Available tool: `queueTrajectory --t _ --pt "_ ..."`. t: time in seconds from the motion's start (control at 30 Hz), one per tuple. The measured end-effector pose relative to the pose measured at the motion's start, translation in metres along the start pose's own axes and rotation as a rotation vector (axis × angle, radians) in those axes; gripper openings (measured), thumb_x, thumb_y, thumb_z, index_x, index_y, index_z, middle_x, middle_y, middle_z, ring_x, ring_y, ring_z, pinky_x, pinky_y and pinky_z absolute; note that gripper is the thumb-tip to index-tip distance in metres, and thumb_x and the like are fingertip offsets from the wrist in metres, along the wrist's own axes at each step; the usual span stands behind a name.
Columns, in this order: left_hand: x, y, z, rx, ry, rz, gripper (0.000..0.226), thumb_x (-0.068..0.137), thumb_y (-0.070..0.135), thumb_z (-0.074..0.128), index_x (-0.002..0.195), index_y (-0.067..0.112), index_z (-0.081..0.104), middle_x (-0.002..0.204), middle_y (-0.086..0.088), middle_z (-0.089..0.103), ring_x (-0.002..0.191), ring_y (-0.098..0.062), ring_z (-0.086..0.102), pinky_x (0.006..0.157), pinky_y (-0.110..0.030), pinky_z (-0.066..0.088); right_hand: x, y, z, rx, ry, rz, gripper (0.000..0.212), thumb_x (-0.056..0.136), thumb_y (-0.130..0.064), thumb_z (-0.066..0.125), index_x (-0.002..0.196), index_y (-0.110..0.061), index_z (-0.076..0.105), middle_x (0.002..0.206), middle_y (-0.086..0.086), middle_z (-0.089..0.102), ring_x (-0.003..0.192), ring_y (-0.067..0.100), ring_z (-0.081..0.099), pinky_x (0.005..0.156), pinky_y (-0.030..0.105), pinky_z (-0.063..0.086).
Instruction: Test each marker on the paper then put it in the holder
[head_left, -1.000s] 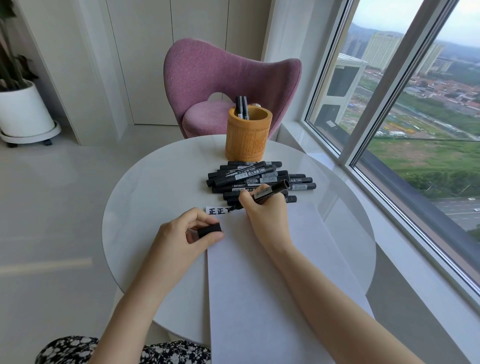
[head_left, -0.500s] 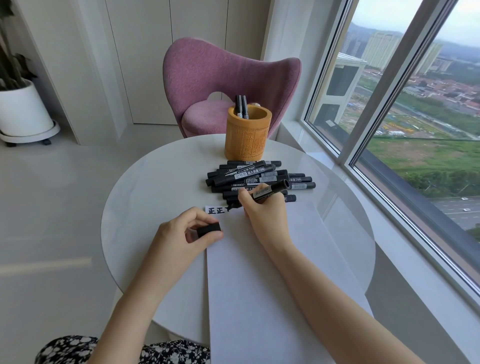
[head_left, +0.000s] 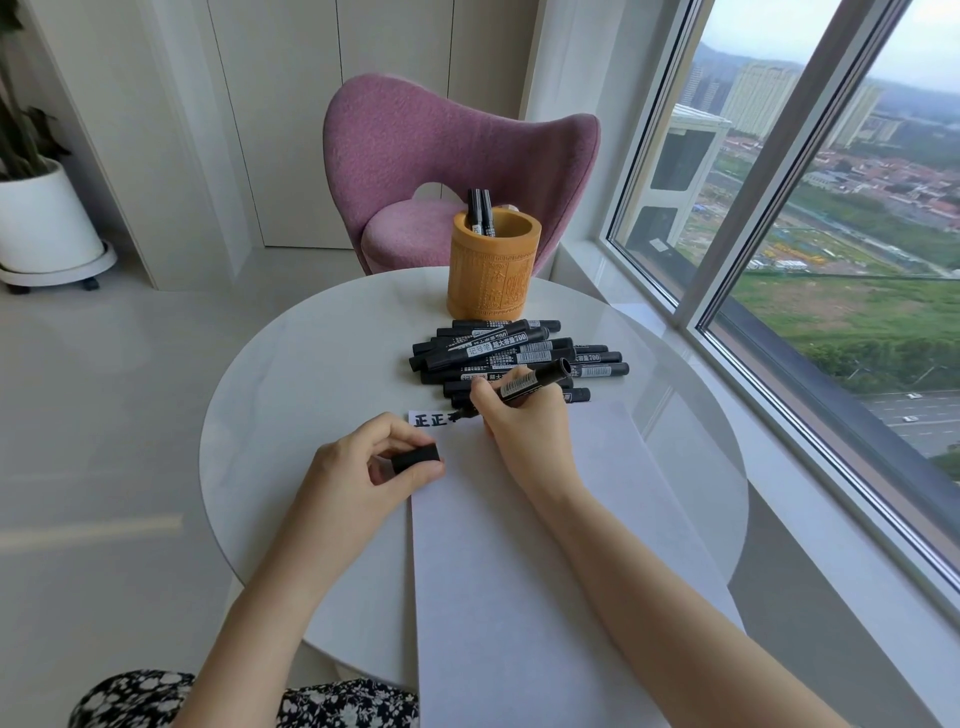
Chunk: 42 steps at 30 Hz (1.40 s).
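Both hands unmoved: cap (head_left: 415, 460) in left hand (head_left: 358, 480), marker (head_left: 525, 386) in right hand (head_left: 524, 434)

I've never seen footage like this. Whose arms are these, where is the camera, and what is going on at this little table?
There is no machine here: these are a person's two bare arms, filmed by one wide-angle camera worn on the head, looking forward and down, so the arms enter from the bottom. The right hand holds an uncapped black marker, tip down at the top of a sheet of paper, beside two bold characters already written there. The left hand pinches a black cap, apparently that marker's. On the round white table lies a pile of black markers; behind it stands a wooden holder with two markers in it. A pink chair stands beyond, a window on the right.
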<state>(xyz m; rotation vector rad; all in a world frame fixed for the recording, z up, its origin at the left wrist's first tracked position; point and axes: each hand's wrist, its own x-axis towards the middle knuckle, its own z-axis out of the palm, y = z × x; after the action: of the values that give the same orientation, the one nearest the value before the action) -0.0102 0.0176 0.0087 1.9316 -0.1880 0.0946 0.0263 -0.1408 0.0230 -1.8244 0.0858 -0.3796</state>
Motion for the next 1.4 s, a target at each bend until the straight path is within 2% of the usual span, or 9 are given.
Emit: queueTrajectory --t 0.17,0.27,0.4,0.5,0.67,0.9,1.03,1.27,1.4 --pt "-0.0003 0.0007 0.0006 0.002 0.006 0.005 0.015 0.074 0.020 0.078 0.082 0.026 0.067 0.085 0.019 0.070 0.074 -0.028 0.054 0.060 -0.009 0.039 -0.0003 0.0002 -0.0006 -0.003 -0.002 -0.004 0.029 0.086 -0.009 0.060 0.060 -0.008 0.045 0.050 0.003 0.041 0.046 0.009 0.031 0.048 0.020 0.030" --pt "-0.0003 0.0007 0.0003 0.000 0.005 0.007 0.014 0.074 0.021 0.078 0.082 0.026 0.067 0.085 0.019 0.069 0.068 -0.024 0.052 0.059 -0.008 0.039 -0.0002 0.0005 -0.0008 -0.004 0.008 0.004 0.031 0.085 -0.009 0.060 0.059 -0.011 0.043 0.047 -0.003 0.039 0.045 0.007 0.030 0.047 0.017 0.030" --pt "-0.0008 0.0003 0.0001 -0.004 -0.002 0.008 0.014 0.074 0.022 0.077 0.082 0.027 0.067 0.086 0.018 0.070 0.063 -0.016 0.048 0.058 -0.009 0.038 -0.0012 -0.0006 -0.0020 0.012 0.014 0.000 0.030 0.084 -0.007 0.059 0.060 -0.010 0.042 0.052 0.003 0.038 0.050 0.010 0.030 0.049 0.022 0.028" --pt "-0.0006 0.0007 -0.0001 0.001 0.000 0.006 0.014 0.074 0.023 0.077 0.082 0.027 0.066 0.085 0.018 0.070 0.067 -0.025 0.050 0.058 -0.009 0.038 -0.0014 -0.0008 -0.0019 0.007 0.011 0.001 0.034 0.084 -0.007 0.059 0.057 -0.012 0.040 0.049 0.000 0.038 0.048 0.009 0.030 0.048 0.021 0.028" --pt "-0.0010 0.0013 0.0002 0.001 -0.005 0.001 0.014 0.074 0.022 0.077 0.082 0.026 0.067 0.085 0.017 0.070 0.073 -0.028 0.054 0.060 -0.011 0.039 -0.0016 -0.0019 -0.0012 0.004 -0.011 0.004 0.034 0.085 -0.008 0.060 0.056 -0.010 0.041 0.049 0.002 0.039 0.047 0.010 0.030 0.048 0.023 0.028" --pt "-0.0011 0.0006 0.0000 0.006 -0.004 0.001 0.014 0.074 0.023 0.078 0.082 0.027 0.066 0.085 0.018 0.070 0.064 -0.022 0.049 0.058 -0.009 0.039 -0.0019 -0.0026 -0.0015 -0.004 0.017 0.018 0.032 0.085 -0.007 0.059 0.060 -0.013 0.040 0.046 -0.008 0.035 0.044 0.006 0.028 0.045 0.017 0.028" --pt "-0.0007 0.0001 0.0000 0.001 -0.004 0.004 0.015 0.073 0.022 0.078 0.081 0.027 0.066 0.086 0.017 0.070 0.062 -0.013 0.050 0.059 -0.009 0.039 -0.0031 -0.0050 -0.0024 -0.018 0.026 -0.004 0.026 0.084 -0.006 0.058 0.063 -0.010 0.043 0.052 -0.001 0.034 0.050 0.008 0.026 0.047 0.020 0.026" --pt "-0.0001 -0.0011 0.0005 0.020 0.003 0.011 0.015 0.073 0.022 0.078 0.080 0.027 0.066 0.084 0.015 0.070 0.067 -0.025 0.051 0.058 -0.012 0.039 -0.0014 -0.0031 -0.0027 -0.021 0.022 0.005 0.034 0.083 -0.004 0.056 0.058 -0.015 0.035 0.042 -0.013 0.026 0.047 0.008 0.022 0.045 0.021 0.022" --pt "0.0000 -0.0011 0.0004 0.014 0.002 0.004 0.015 0.074 0.022 0.078 0.080 0.028 0.066 0.085 0.015 0.071 0.071 -0.027 0.053 0.059 -0.011 0.039 -0.0007 -0.0022 -0.0034 -0.025 0.012 0.005 0.038 0.083 -0.004 0.055 0.056 -0.017 0.031 0.038 -0.012 0.024 0.044 0.007 0.022 0.044 0.019 0.021"
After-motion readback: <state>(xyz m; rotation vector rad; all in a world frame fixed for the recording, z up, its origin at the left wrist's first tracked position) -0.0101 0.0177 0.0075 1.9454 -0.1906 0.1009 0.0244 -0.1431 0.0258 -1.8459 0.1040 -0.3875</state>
